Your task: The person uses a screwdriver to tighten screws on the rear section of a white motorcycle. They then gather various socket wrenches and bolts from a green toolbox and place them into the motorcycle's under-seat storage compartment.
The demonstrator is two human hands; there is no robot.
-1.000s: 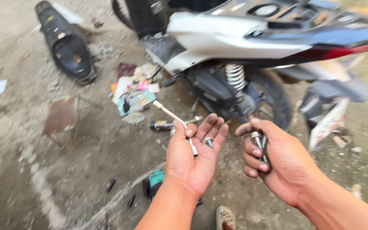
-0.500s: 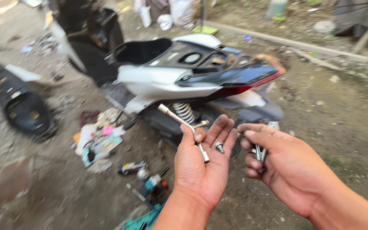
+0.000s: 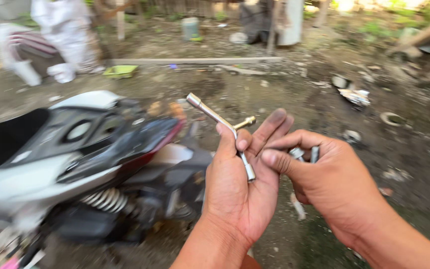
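My left hand point(image 3: 242, 192) is palm up, its thumb pinning a metal Y-shaped socket wrench point(image 3: 220, 123) across the palm. One arm of the wrench points up and left, another lies along the palm. My right hand point(image 3: 332, 182) is beside it, fingertips touching the left fingers, curled around a couple of silver bolts point(image 3: 305, 153). A white and black scooter point(image 3: 83, 159) with its seat off stands at the left, its rear spring shock point(image 3: 106, 200) showing.
Bare dirt ground with scattered debris lies all around. White sacks point(image 3: 63, 35) sit at the back left, a green tray point(image 3: 120, 71) and a long plank point(image 3: 195, 61) behind the scooter. A post and containers stand at the top.
The view has swung to the right, so the scooter now sits at the left. My right hand has moved in to touch the left fingers. The wrench stays in my left palm.
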